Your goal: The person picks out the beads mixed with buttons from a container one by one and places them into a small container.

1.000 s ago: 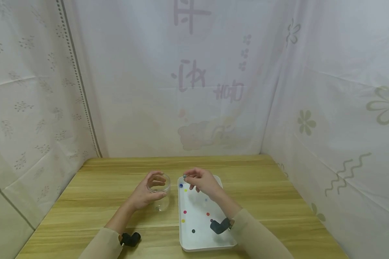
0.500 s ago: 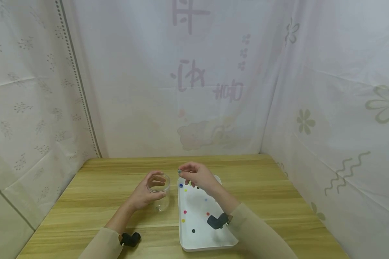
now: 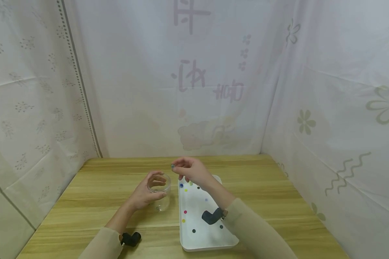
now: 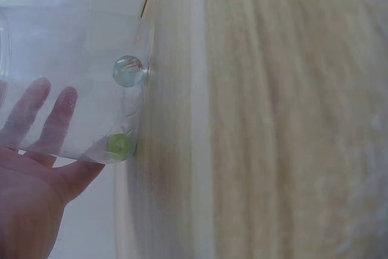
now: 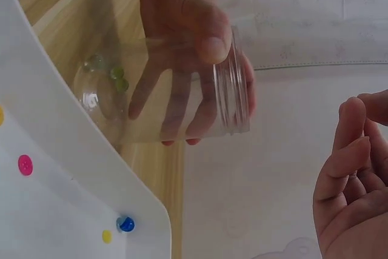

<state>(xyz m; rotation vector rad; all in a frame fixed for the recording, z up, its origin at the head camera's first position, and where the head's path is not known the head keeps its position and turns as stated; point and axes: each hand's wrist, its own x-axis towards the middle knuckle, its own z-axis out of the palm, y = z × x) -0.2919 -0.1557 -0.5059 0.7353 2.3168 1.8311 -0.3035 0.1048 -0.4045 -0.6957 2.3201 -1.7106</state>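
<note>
In the head view my left hand (image 3: 143, 193) grips a clear screw-neck jar (image 3: 163, 203) that stands upright on the table, its mouth uncovered. A clear marble (image 4: 128, 71) and a green marble (image 4: 119, 146) lie at the jar's bottom in the left wrist view. Up and to the right of the jar mouth, my right hand (image 3: 194, 172) pinches a small bluish-green marble (image 3: 173, 166) between thumb and fingertips. The right wrist view shows those fingers (image 5: 350, 122) pressed together, with the marble hidden behind them.
A white tray (image 3: 202, 244) stands right of the jar. Several small buttons lie scattered in it, among them a pink button (image 5: 25, 165). A blue marble (image 5: 125, 223) sits near its far left corner. Printed curtains (image 3: 142, 90) surround the wooden table (image 3: 94, 201).
My right hand has moved left and away from the tray, toward the jar's far side, carrying the marble. My left hand and the jar have stayed in place.
</note>
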